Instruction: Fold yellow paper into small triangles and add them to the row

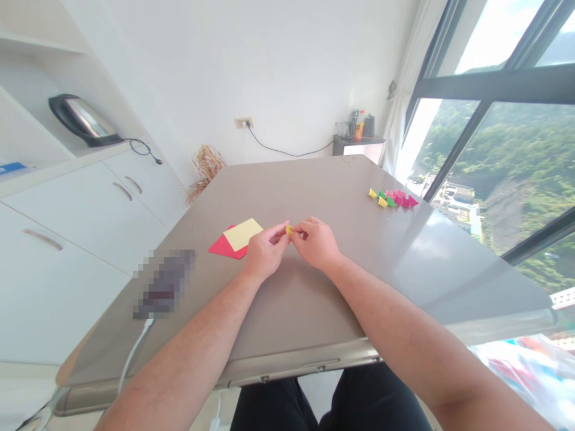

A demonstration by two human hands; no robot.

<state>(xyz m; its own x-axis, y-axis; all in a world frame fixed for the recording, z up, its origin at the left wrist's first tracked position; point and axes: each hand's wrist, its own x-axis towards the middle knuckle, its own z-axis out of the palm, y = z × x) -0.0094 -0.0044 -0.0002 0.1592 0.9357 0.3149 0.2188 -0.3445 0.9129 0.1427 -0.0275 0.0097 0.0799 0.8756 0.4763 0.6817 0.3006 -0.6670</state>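
Note:
Over the middle of the table, my left hand [266, 248] and my right hand [317, 239] meet fingertip to fingertip. Between them they pinch a small folded piece of yellow paper [288, 230]; its exact shape is partly hidden by the fingers. Just left of my left hand lies a pale yellow paper sheet [242, 234], resting on red paper [223, 246]. Farther off at the right edge stands a cluster of several small folded paper pieces [399, 199] in pink, green and yellow.
On the table's left lies a blurred-out dark device [166, 284] with a white cable [135, 347]. The grey-brown table [287, 179] reaches toward the wall. Dried stalks [206, 167] stand at its far left corner, and a small cabinet [358, 147] bears bottles. A window is on the right.

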